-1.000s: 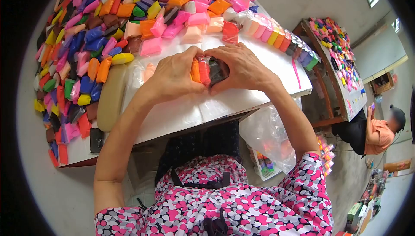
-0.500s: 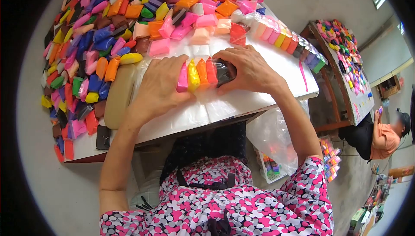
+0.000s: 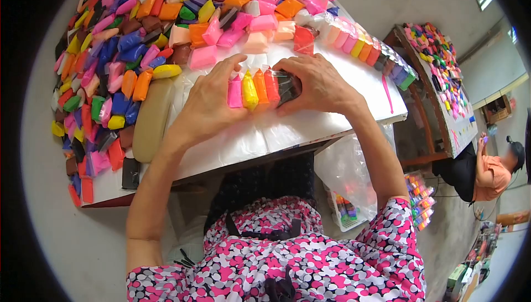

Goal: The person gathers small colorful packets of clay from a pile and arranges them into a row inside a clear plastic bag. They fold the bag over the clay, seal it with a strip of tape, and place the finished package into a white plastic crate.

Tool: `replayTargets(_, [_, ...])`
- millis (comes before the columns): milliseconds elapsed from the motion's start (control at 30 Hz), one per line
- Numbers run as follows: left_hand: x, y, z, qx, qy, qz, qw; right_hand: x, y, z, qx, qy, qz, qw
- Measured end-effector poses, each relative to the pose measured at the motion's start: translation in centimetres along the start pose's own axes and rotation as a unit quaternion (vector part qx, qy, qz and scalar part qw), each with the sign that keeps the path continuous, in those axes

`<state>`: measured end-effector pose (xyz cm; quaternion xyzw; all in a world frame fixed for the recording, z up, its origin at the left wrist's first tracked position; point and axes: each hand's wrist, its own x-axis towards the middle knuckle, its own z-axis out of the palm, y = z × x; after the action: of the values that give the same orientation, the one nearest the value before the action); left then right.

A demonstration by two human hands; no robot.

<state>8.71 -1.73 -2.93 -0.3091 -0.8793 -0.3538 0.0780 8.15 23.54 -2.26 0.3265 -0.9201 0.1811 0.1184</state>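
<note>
A row of small wrapped packets of coloured modelling clay (image 3: 260, 89) stands on the white tabletop between my two hands, running pink, yellow, orange, red and black. My left hand (image 3: 207, 100) curves around the pink end, thumb near the front and fingers behind. At the opposite end, my right hand (image 3: 323, 89) grips the black packet (image 3: 289, 87) between thumb and fingers. The row is squeezed from both sides. Parts of the end packets are hidden by my fingers.
A large heap of loose clay packets (image 3: 133, 45) covers the table's left and back. A beige oblong case (image 3: 152, 119) lies left of my left arm. Packed clay rows (image 3: 365, 50) stand at the back right. A person (image 3: 492, 172) sits by another table (image 3: 442, 97).
The fingers of my left hand have lifted and shifted slightly at the pink end. The packets look more upright and evenly lined up. My right hand stays nearly in place.
</note>
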Motion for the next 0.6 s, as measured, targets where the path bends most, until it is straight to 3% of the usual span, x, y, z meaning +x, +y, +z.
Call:
replayTargets(100, [-0.4,-0.8,-1.4,0.075,-0.026,0.095,0.992,0.2,-0.2,-0.2,0.003,-0.015,0.004,1.000])
replayTargets(200, [-1.1,1.6,-3.5,0.213,0.027,0.117,0.970,0.3,-0.8,-0.9,0.006,-0.082,0.062,0.995])
replayTargets(400, [-1.1,1.1,-4.1,0.144,-0.126,-0.085,0.978,0.1,-0.3,-0.1,-0.003,-0.010,0.000,1.000])
replayTargets(500, [-1.4,-0.6,-3.0,0.165,-0.032,0.027,0.985,0.4,-0.8,-1.0,0.003,-0.087,0.046,0.995])
replayTargets(600, [0.0,1.1,-1.2,0.190,0.046,0.142,0.971,0.2,-0.6,-0.8,0.008,-0.075,0.041,0.996])
